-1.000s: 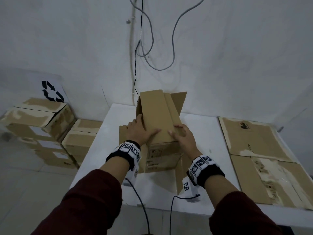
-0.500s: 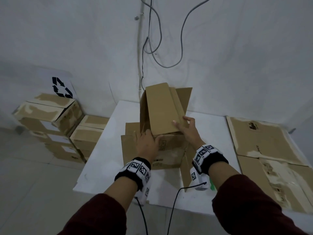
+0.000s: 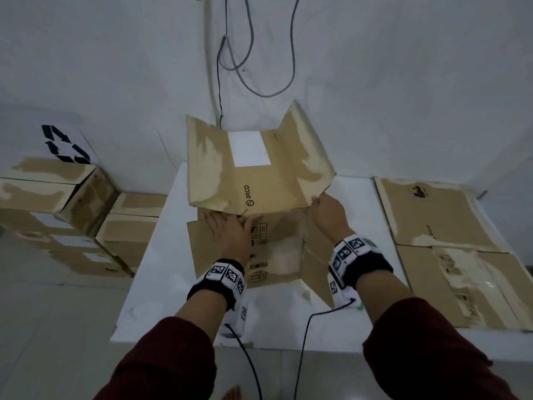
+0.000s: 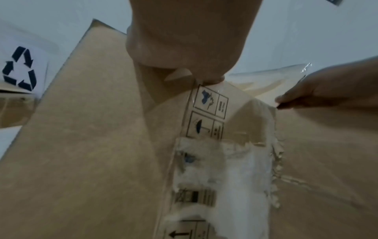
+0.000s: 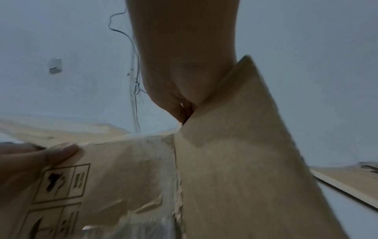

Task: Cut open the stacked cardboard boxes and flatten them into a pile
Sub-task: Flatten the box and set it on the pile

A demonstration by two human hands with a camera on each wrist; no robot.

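An opened brown cardboard box (image 3: 259,180) lies spread on the white table (image 3: 155,278). Its far panel with a white label tilts up and its near panel lies flat. My left hand (image 3: 227,229) presses with straight fingers on the near panel, beside the printed handling symbols (image 4: 208,111). My right hand (image 3: 326,209) grips the lower right corner of the raised panel. The right wrist view shows its fingers (image 5: 182,103) pinching a cardboard edge. Torn tape runs along the seam (image 4: 274,153).
A pile of flattened cardboard (image 3: 450,226) covers the table's right side. Stacked closed boxes (image 3: 57,203) stand on the floor to the left, under a recycling sign (image 3: 65,144). Cables (image 3: 253,67) hang on the wall behind the table.
The box has gone from a narrow upright fold to a wide spread sheet. My left hand slid down onto the near panel, and my right hand moved right to the raised panel's corner.
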